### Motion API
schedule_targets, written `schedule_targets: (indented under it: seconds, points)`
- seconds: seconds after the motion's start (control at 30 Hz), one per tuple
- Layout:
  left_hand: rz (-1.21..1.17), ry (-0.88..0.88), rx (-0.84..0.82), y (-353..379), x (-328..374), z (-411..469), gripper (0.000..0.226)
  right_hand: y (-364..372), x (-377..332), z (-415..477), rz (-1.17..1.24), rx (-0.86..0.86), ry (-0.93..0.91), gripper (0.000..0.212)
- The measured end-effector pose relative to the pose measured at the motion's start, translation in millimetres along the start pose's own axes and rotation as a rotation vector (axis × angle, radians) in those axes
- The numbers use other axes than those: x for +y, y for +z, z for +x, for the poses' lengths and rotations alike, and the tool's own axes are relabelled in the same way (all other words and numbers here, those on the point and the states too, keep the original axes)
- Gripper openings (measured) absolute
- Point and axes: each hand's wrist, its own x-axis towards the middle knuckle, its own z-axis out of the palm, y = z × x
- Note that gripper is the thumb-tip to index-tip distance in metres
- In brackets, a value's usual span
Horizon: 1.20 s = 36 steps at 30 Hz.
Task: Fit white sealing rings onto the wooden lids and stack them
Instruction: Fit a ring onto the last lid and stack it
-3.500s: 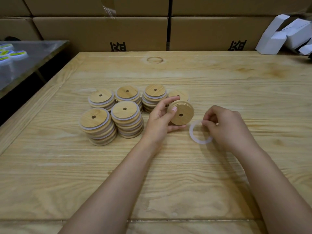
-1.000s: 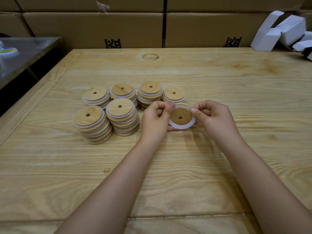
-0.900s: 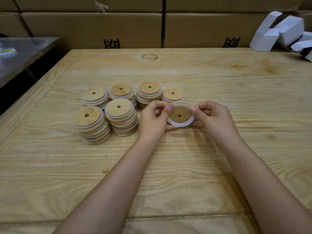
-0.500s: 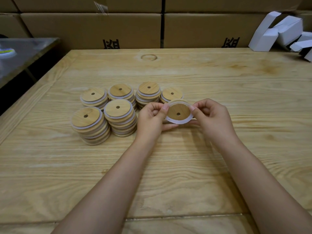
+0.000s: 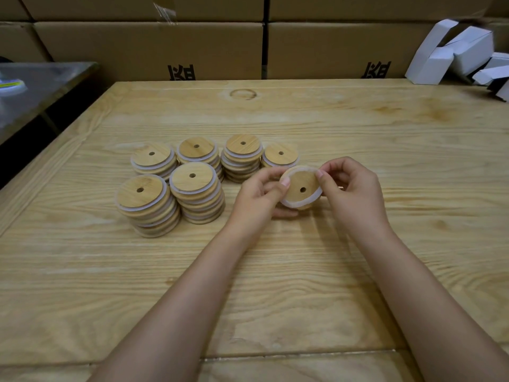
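Head view: five other ringed-lid stacks left of short stack, unmoved. Left hand, just in front of short stack, pinches wooden lid at its left rim. White sealing ring now round lid. 3.5 s back it lay on table at right hand and lid was bare. I judge fitting nearly done; far-edge seating I cannot tell. Lid held off table, tilted toward me. Right hand, front-right of short stack, pinches ring and rim. Next, I reckon: onto short stack.
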Motion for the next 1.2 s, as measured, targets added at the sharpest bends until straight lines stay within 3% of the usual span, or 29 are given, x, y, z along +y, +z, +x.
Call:
schedule_targets:
  seconds: [0.13, 0.3, 0.5, 0.67, 0.9, 1.07, 1.2]
  points:
    - [0.096, 0.005, -0.029, 4.3, -2.8, -1.2, 0.015, 4.9, -2.9, -6.6, -0.106, -0.023, -0.130, 0.018]
    - [0.016, 0.016, 0.043, 3.7, -0.8, 0.9, 0.008, 9.1, -4.7, -10.3, -0.142, -0.004, -0.191, 0.008]
    - [-0.004, 0.057, 0.065, 2.1, 0.2, 2.4, 0.012, 10.6, -6.4, -9.4, 0.003, 0.023, -0.053, 0.018]
    - [-0.088, 0.054, 0.075, -0.9, -1.2, 3.6, 0.010, 8.4, -6.8, -6.2, 0.186, -0.011, 0.078, 0.013]
    - [-0.179, 0.016, 0.102, -4.9, -0.8, 4.0, 0.014, 9.1, -7.3, -4.3, 0.224, -0.091, 0.112, 0.010]
    - [-0.119, 0.007, 0.058, -4.3, 1.0, 3.8, 0.017, 8.8, -6.0, -6.1, 0.236, -0.083, 0.109, 0.011]
    - [-0.058, -0.039, 0.004, -2.7, 1.4, 1.8, 0.006, 7.5, -5.9, -5.7, 0.167, -0.042, 0.044, 0.015]
